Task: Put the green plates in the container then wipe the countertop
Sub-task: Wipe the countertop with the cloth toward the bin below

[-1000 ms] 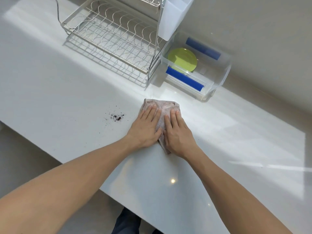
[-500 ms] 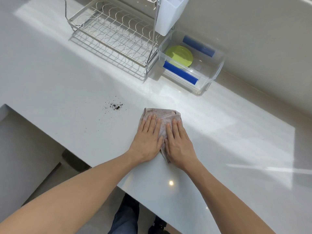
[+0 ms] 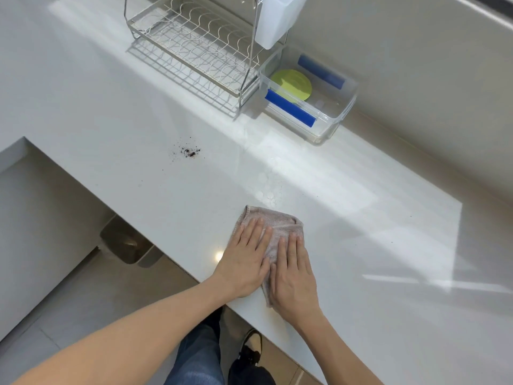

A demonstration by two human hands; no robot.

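Observation:
A green plate (image 3: pixel 291 84) lies inside a clear plastic container (image 3: pixel 331 122) with blue clips, at the back of the white countertop (image 3: pixel 361 245). A folded pinkish-grey cloth (image 3: pixel 273 222) lies flat near the counter's front edge. My left hand (image 3: pixel 244 262) and my right hand (image 3: pixel 294 276) press down on it side by side, palms flat, fingers pointing away from me. A small patch of dark crumbs (image 3: pixel 190 152) sits on the counter, left of and beyond the cloth.
A wire dish rack (image 3: pixel 194 48) with a white plastic cup holder (image 3: pixel 277 20) stands at the back, touching the container's left side. The counter's front edge runs diagonally just behind my wrists. A bin (image 3: pixel 126 243) and my legs are on the floor below.
Both hands have slid the cloth toward me, away from the container, to the counter's front edge. The crumbs stay where they were.

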